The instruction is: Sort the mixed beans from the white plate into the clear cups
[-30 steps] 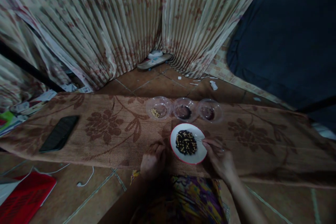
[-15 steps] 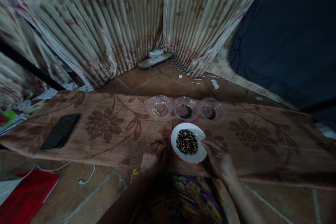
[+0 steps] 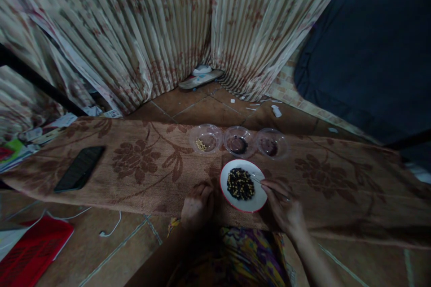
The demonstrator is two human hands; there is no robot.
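A white plate with a red rim (image 3: 258, 198) sits near the table's front edge. On it lies a heap of mixed black and yellow beans (image 3: 240, 184). Over the plate's right side, my right hand (image 3: 283, 204) pinches slim metal tweezers (image 3: 257, 179), their tips close to the heap's right edge. My left hand (image 3: 198, 205) rests curled on the cloth left of the plate, its fingers folded with nothing seen in them. Behind the plate stand three clear plastic bowls: the left bowl (image 3: 213, 131) holds yellow beans, the middle bowl (image 3: 237, 132) black beans, the right bowl (image 3: 272, 134) dark reddish ones.
A brown flowered cloth (image 3: 182, 166) covers the long table. A black phone (image 3: 80, 168) lies at its left. Papers (image 3: 60, 122) are piled at the far left end. On the tiled floor are a red bag (image 3: 40, 242), a white cable (image 3: 111, 231) and a skateboard (image 3: 200, 80) by the curtains.
The tweezers and my right hand have shifted very slightly right, the tips still over the plate. The whole view has moved a little. My left hand stays in place.
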